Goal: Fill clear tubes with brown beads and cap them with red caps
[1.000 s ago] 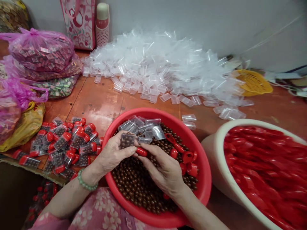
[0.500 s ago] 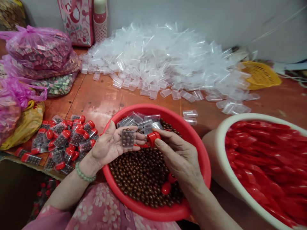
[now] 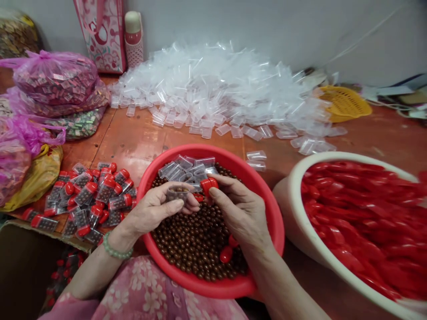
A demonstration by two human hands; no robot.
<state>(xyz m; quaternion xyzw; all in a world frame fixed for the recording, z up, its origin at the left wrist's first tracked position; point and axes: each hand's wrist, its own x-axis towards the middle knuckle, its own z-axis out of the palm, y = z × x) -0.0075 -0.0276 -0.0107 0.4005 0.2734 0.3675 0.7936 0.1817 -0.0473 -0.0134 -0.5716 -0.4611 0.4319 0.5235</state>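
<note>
My left hand (image 3: 167, 204) grips a small clear plastic container (image 3: 176, 194), its open mouth tilted up, with brown balls inside. Just to its right, my right hand (image 3: 238, 202) pinches a red cap (image 3: 208, 184) between thumb and fingers; cap and container are apart. Both hands are over a red basin (image 3: 280, 222) holding many brown balls (image 3: 190, 244). Several clear containers (image 3: 187, 169) lie on the balls at the basin's far side. A couple of red caps (image 3: 227, 253) rest on the balls under my right wrist.
Filled, red-capped containers (image 3: 96, 191) lie piled at left. Behind the basin spreads a heap of clear containers (image 3: 213, 89). A cream tub (image 3: 293, 186) full of red caps (image 3: 353, 222) stands at right. Tied bags (image 3: 56, 80), a flask (image 3: 134, 40) and a yellow basket (image 3: 347, 103) sit farther back.
My left hand has turned from palm up with the container lying on its fingers to gripping it mouth upward. The right hand still holds the red cap. The whole view has shifted slightly.
</note>
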